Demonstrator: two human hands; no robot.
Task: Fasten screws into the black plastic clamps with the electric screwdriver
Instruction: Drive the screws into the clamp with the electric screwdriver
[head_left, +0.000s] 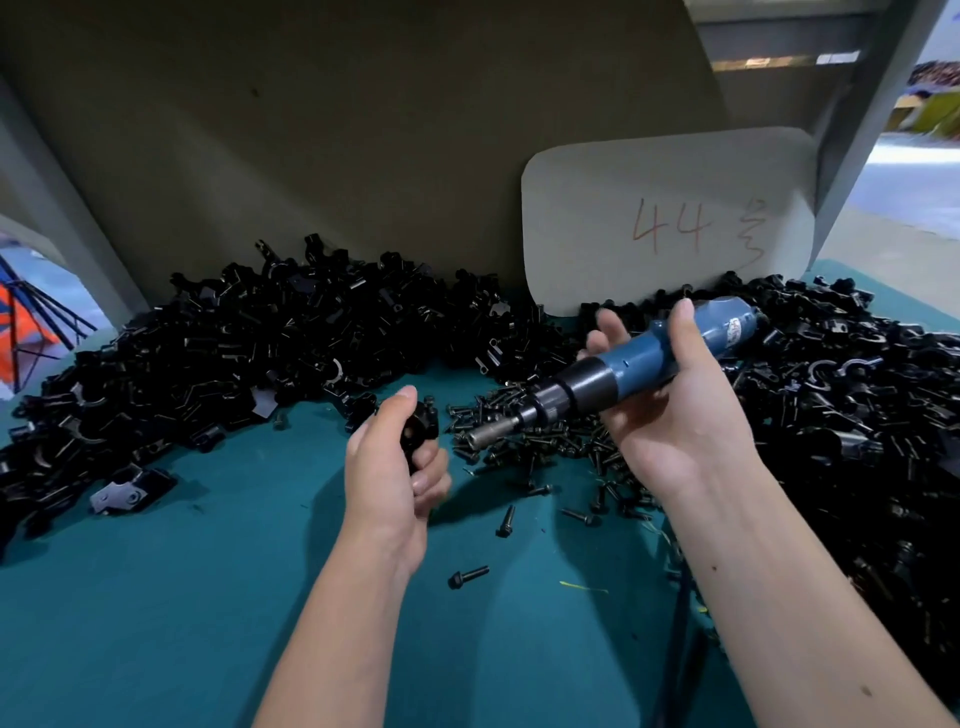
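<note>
The left hand (395, 467) grips a black clamp (418, 431); just right of it, the right hand (670, 410) holds the electric screwdriver (623, 371), its tip over loose screws (524, 441).

1 screwdriver (639, 364), 1 card (670, 218), 2 clamp heaps, 1 screw pile (545, 441).

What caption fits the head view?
Left hand grips a black clamp; right hand holds the electric screwdriver.

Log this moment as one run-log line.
left hand: grips black plastic clamp | right hand: holds blue electric screwdriver | bit: off clamp, above loose black screws
</note>
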